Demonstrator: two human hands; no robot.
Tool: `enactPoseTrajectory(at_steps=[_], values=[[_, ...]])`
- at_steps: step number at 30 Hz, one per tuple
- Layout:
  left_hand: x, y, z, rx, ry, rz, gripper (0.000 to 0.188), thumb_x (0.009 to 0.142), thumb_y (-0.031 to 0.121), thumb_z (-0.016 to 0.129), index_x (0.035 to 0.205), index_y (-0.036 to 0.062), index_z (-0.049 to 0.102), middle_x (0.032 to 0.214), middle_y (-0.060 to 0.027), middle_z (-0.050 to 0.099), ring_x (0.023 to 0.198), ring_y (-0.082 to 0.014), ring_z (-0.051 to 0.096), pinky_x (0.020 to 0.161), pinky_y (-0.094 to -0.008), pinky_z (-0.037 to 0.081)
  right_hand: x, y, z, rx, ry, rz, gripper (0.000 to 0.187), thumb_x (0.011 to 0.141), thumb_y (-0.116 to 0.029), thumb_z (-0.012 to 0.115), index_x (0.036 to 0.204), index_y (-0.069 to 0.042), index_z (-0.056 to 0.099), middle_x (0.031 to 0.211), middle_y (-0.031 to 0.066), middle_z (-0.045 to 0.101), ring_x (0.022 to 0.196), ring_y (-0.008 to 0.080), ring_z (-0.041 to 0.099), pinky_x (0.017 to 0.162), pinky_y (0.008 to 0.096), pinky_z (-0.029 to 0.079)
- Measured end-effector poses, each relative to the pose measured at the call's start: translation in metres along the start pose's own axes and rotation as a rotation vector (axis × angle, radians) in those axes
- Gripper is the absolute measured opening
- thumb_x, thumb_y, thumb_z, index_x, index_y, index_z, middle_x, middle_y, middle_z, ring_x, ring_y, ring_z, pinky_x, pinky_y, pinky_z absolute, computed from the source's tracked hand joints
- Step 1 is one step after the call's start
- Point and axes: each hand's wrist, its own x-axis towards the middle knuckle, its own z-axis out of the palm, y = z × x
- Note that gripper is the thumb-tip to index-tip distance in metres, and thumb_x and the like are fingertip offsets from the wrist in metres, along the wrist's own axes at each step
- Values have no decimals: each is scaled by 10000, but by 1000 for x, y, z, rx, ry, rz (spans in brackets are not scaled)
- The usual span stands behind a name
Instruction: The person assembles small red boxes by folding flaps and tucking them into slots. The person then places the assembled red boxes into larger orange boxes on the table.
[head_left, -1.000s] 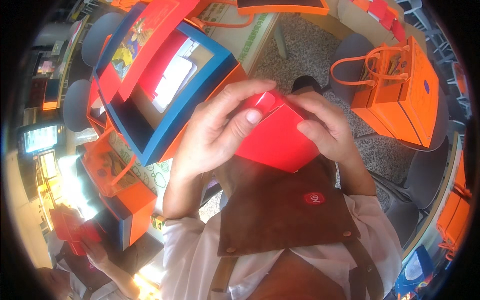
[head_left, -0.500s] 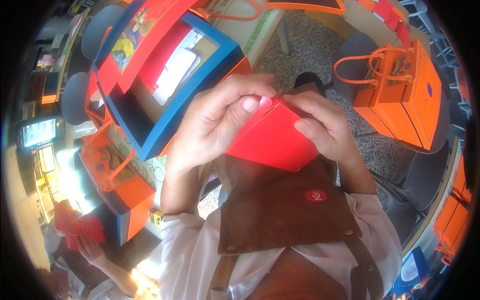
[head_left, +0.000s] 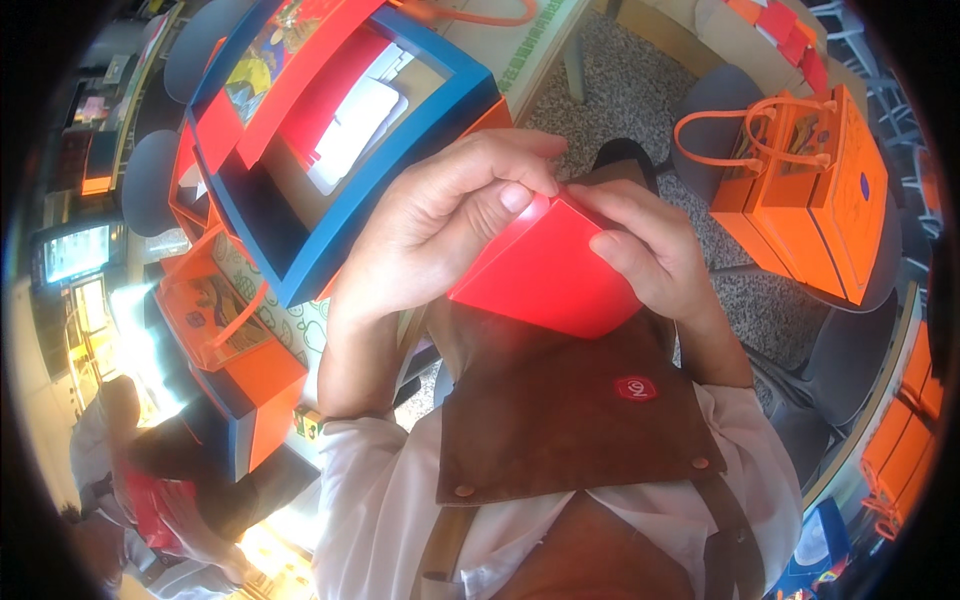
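Before my chest I hold a red card packet (head_left: 550,275) at a tilt, one corner up and its smooth broad face showing. My left hand (head_left: 430,220) is closed at its upper corner, thumb and forefinger pinching the left edge. My right hand (head_left: 650,240) grips the right side of that corner, thumb on the face and fingers behind. The packet's far side is hidden. Just beyond my left hand stands a large gift box (head_left: 425,135) with a blue rim. A red lid panel (head_left: 320,75) leans up from it, and white card pieces (head_left: 355,130) lie inside.
Orange handled gift boxes stand on a chair (head_left: 800,195) at right and at the table's left (head_left: 235,350). More orange boxes (head_left: 900,430) line the right edge. At lower left a co-worker holds something red (head_left: 165,510). Grey chairs (head_left: 850,350) stand to my right.
My left fingers have shifted slightly along the packet's upper corner, and the gap along its edge looks narrower. The co-worker at lower left has moved, with the red thing now lower.
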Motion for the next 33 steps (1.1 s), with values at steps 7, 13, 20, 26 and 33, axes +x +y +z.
enactPoseTrajectory(at_steps=[7,13,20,26,33], values=[[2,4,2,88,28,-16,159,1022,86,585,1123,1,673,1336,-198,638,1140,-244,668,950,-331,543,0,2,2,-16,28,2,317,972,-143,648,1218,56,659,1025,166,698,899,256,690,805,325,531],[0,8,8,177,87,-63,227,1001,83,617,1205,-3,667,1361,-181,632,1175,-240,655,978,-329,526,0,1,1,0,40,62,318,974,-138,639,1220,63,654,1025,164,697,893,249,688,800,324,529],[0,9,25,205,197,-83,249,989,39,620,1230,-2,666,1373,-161,632,1202,-239,640,1003,-325,507,-3,6,0,13,69,92,337,973,-127,632,1254,59,642,1010,160,693,886,243,681,796,320,524],[3,8,32,169,271,-121,216,994,-3,590,1187,-4,689,1350,-152,647,1191,-217,641,999,-314,507,-2,2,1,-15,89,97,337,969,-117,635,1261,51,642,1011,163,694,889,254,682,803,326,527],[2,5,34,119,307,-130,194,997,5,602,1167,-4,694,1329,-157,654,1182,-209,641,992,-319,514,-4,1,2,-25,89,114,337,968,-116,637,1260,53,642,1010,168,693,886,257,683,790,327,530]])
